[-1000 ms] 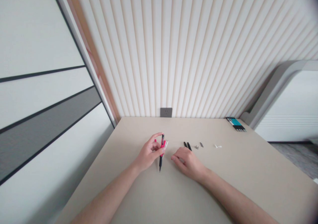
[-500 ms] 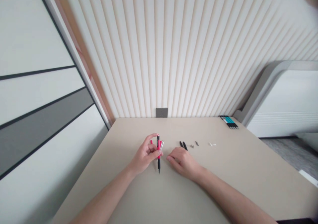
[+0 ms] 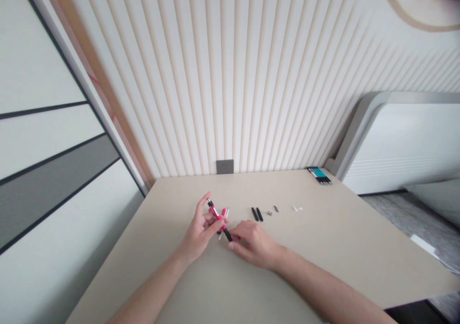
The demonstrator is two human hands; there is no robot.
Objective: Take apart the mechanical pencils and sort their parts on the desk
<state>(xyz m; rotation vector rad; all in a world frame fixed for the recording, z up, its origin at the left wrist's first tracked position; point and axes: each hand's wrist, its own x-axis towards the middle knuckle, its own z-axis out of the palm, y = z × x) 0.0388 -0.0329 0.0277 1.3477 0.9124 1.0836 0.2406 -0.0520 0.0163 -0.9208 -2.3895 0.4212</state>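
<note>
A pink and black ballpoint pen (image 3: 216, 213) slants across my left hand (image 3: 200, 229), its black grip pointing down to the right. My left thumb and fingers pinch its barrel, and the index finger rests on the push button at the top. At the lower end my right hand (image 3: 253, 242) has thumb and index finger closed around the tip, which they hide. Behind the left fingers lie pink pen barrels (image 3: 224, 212) and pale thin tubes, partly covered by the hand.
Two black pen grips (image 3: 257, 214), small metal parts (image 3: 276, 209) and white pieces (image 3: 296, 208) lie on the beige table (image 3: 287, 276) to the right. A row of blue and black pens (image 3: 319, 176) sits near the back right edge. A dark socket (image 3: 224, 166) is on the wall.
The pen has tilted from upright to slanting, its tip now toward the right. My right hand has come over to the pen's tip and closed on it. The camera view has shifted.
</note>
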